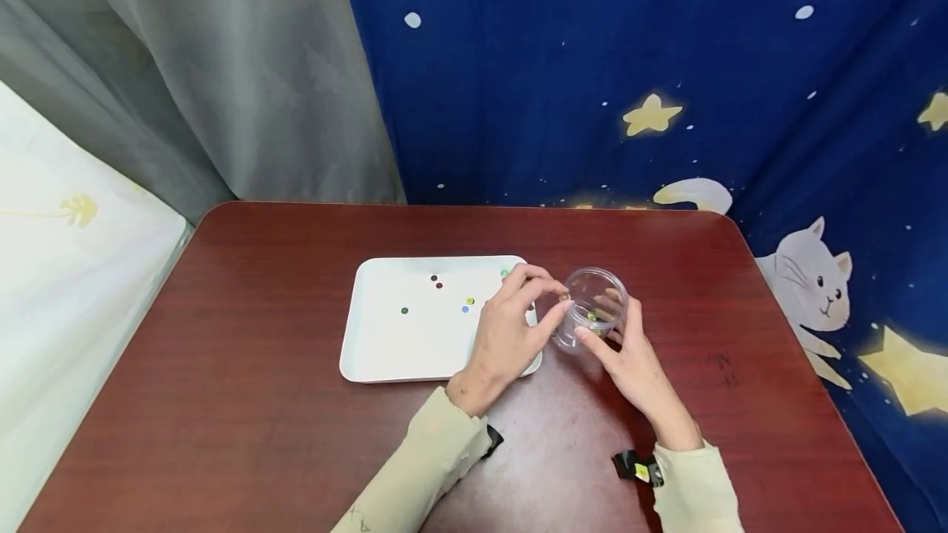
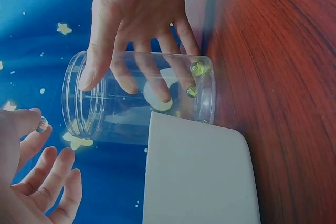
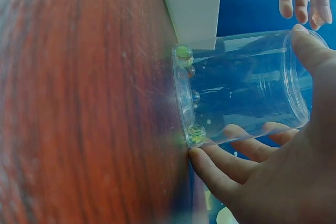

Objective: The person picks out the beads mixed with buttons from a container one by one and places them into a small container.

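Observation:
A clear plastic jar (image 1: 574, 340) stands upright on the table, just right of the tray. My right hand (image 1: 638, 362) grips it, thumb near the rim and the other fingers spread round the far side. Several glass marbles, among them a yellow-green marble (image 3: 196, 134), lie on the jar's bottom. Between thumb and forefinger my left hand (image 1: 505, 337) pinches a small clear marble (image 2: 42, 124). That hand is beside the jar's open mouth, its remaining fingers loosely bent.
A shallow white tray (image 1: 378, 356) lies left of the jar, partly under my left hand in the head view. Scattered in it are several marbles, including a dark green marble (image 1: 404, 311) and a blue marble (image 1: 465, 309). The brown table (image 1: 244, 368) ends at curtains behind.

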